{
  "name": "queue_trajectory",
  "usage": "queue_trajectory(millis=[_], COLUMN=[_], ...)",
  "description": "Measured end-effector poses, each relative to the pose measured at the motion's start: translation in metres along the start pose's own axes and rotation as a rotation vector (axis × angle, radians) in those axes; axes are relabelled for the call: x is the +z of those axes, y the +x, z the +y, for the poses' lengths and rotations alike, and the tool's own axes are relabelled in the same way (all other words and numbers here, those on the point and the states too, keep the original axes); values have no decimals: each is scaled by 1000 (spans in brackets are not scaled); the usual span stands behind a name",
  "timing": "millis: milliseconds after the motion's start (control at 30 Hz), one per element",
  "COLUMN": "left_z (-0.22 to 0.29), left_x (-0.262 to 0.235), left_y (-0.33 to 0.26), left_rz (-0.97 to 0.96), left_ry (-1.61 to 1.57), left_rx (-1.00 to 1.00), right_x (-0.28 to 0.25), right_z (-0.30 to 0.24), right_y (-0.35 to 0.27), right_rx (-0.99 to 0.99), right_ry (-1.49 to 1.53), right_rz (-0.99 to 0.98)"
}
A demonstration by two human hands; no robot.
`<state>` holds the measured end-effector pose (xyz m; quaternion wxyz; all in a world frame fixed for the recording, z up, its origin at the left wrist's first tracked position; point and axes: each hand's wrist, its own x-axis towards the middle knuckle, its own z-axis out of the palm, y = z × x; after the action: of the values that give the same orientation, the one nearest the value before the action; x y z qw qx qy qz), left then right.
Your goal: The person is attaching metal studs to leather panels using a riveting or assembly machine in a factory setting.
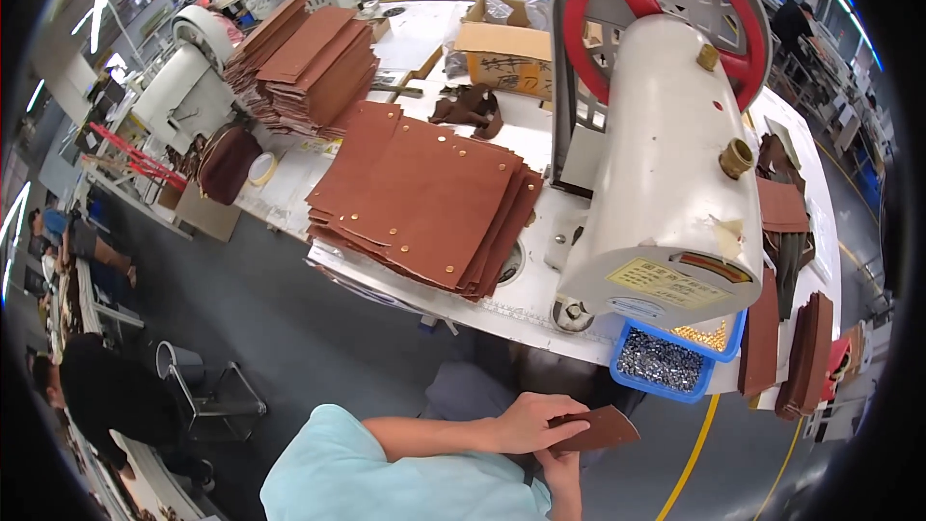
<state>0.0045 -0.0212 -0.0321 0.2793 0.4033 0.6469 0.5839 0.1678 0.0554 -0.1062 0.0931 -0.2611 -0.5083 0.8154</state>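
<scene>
My left hand [533,422] reaches across in front of my body and pinches a small brown leather piece [600,430] at its left end, thumb on top. Just below it, my right hand [562,475] grips the same piece from underneath, its fingertips partly hidden by the leather. The piece is held off the table, to the left of a blue tray [638,389] with silver metal parts [661,363]. A second tray section behind it holds gold-coloured parts [704,334].
A white machine [666,164] with a red handwheel [582,0] stands on the white table [526,323]. Brown leather panels with brass rivets [424,198] lie left of it, with taller stacks [313,68] behind. Leather strips [805,357] hang at right. People work at left [106,386].
</scene>
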Motion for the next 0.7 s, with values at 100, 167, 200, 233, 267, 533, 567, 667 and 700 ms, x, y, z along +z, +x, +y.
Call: queue_trajectory(millis=[100, 167, 200, 233, 267, 533, 567, 667, 700], left_z=[3, 4, 3, 9, 10, 0, -2, -1, 0], left_x=[2, 3, 1, -4, -7, -6, -3, 4, 4], left_y=[6, 12, 15, 20, 25, 43, 44, 43, 41], left_rz=[-65, -64, -10, 24, 55, 18, 10, 13, 41], left_ry=[-7, -54, -63, -150, -160, -595, -602, -610, -616], left_rx=[-26, -121, -100, -180, -185, -294, -298, -308, -299], right_x=[-4, 6, 2, -7, -15, -27, -27, -28, -27], right_z=[9, 0, -6, -9, -7, -32, -32, -32, -31], right_y=[-7, -10, -10, -13, -15, -49, -51, -54, -53], right_rx=[-32, -110, -82, -49, -39, -129, -140, -138, -142], right_ry=[-2, -31, -112, -189, -184, 146, 145, 141, 142], right_rz=[24, 88, 47, 17, 19, 41, 33, 57, 52])
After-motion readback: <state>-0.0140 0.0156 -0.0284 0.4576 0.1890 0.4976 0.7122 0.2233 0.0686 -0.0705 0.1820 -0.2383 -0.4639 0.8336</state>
